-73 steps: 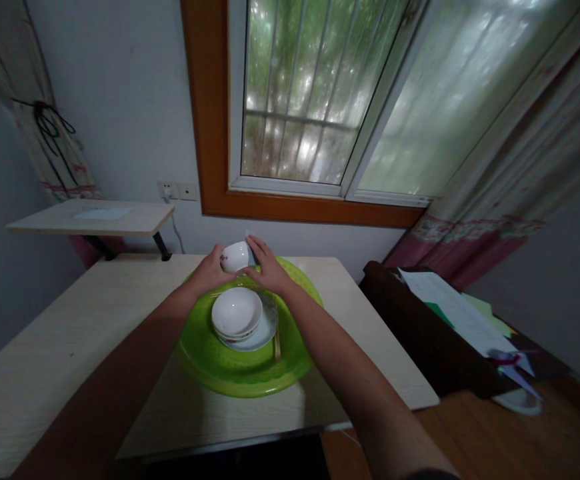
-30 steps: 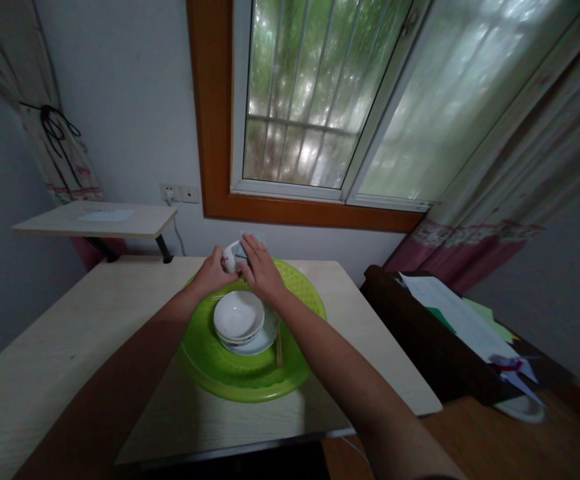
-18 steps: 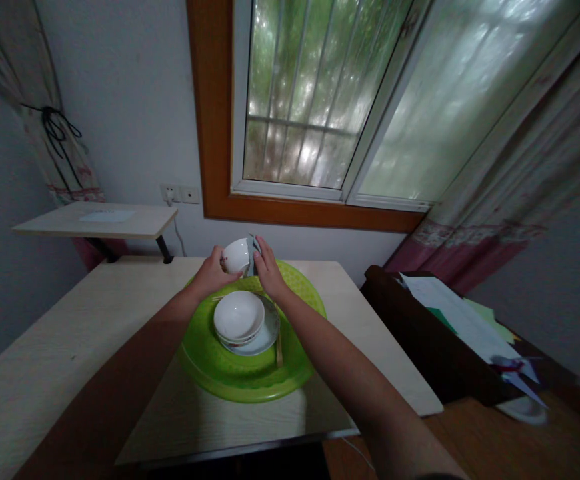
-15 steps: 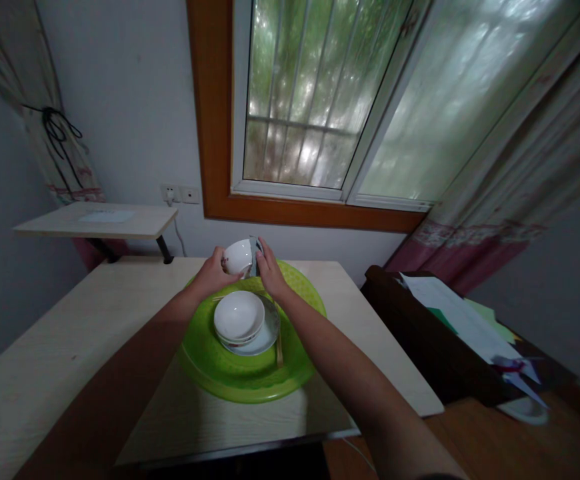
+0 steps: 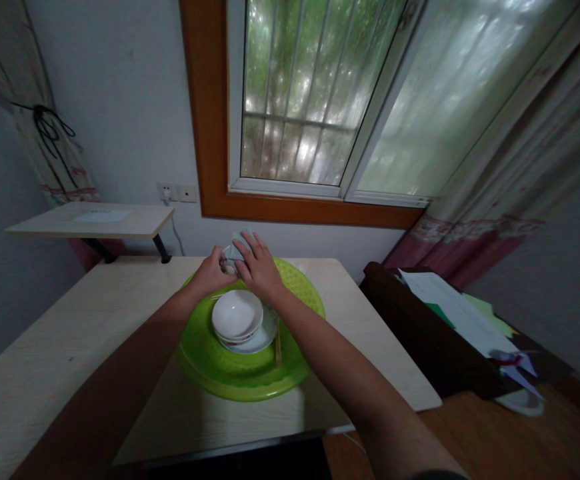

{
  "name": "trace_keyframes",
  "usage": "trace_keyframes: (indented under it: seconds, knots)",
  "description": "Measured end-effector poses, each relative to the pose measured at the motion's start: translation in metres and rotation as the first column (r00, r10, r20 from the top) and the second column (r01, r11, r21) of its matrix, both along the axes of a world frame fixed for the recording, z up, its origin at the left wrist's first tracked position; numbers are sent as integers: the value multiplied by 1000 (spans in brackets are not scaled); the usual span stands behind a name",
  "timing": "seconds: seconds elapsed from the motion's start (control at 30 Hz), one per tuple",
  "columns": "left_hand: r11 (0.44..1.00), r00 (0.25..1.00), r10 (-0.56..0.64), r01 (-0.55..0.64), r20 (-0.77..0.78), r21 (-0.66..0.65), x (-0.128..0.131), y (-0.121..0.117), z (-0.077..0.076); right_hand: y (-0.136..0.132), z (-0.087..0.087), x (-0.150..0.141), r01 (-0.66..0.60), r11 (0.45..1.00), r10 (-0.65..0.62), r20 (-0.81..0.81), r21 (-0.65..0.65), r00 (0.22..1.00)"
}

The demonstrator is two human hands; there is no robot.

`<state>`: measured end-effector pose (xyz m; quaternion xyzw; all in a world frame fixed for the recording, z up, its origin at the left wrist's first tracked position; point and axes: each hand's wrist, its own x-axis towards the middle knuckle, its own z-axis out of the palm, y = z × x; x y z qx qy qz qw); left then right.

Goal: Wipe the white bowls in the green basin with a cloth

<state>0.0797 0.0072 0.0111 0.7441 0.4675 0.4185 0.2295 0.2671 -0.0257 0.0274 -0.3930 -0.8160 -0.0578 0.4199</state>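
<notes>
My left hand (image 5: 211, 272) grips a small white bowl (image 5: 229, 266) with a dark floral mark, held tilted above the far part of a green basin (image 5: 250, 392). Over the bowl's outside, my right hand (image 5: 259, 268) presses a pale blue-grey cloth (image 5: 239, 248), which covers most of the bowl. Below the hands, a stack of white bowls (image 5: 237, 313) rests on a white plate (image 5: 269, 335) inside the basin. Chopsticks (image 5: 279, 347) lie to the right of the plate, and the tips of others show behind the stack.
The basin stands on a pale wooden table (image 5: 95, 313). A small raised shelf (image 5: 95, 220) is at the back left. To the right, a dark brown piece of furniture (image 5: 420, 333) carries papers (image 5: 450, 307). The wall and window (image 5: 300, 120) lie behind the table.
The cloth hand has moved back and forth: half a second ago it was at the bowl's right side; now it lies farther left across the bowl. The left hand keeps its hold.
</notes>
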Motion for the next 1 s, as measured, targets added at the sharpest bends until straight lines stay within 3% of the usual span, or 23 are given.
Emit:
trace_keyframes:
  seconds: [0.27, 0.47, 0.7, 0.87, 1.0]
  knots:
    - [999, 992, 43, -40, 118, -27, -5, 11, -7, 28, -22, 13, -88, 979, 3, -418, -182, 908]
    - [999, 981, 25, -16, 193, -48, -8, 15, -7, 39, -34, 17, -184, 938, 0, -533, -292, 846]
    - [998, 996, 22, -17, 83, -64, -4, 5, 0, 31, -30, 18, -69, 977, -16, -391, -203, 920]
    - [999, 1000, 0, 0, 10, -45, -2, -1, 3, 14, -13, 12, -43, 998, 34, -173, -46, 984]
    - [1000, 1000, -3, 3, -19, -27, 0, -4, 4, 2, 1, 4, -34, 999, 33, -32, -9, 999]
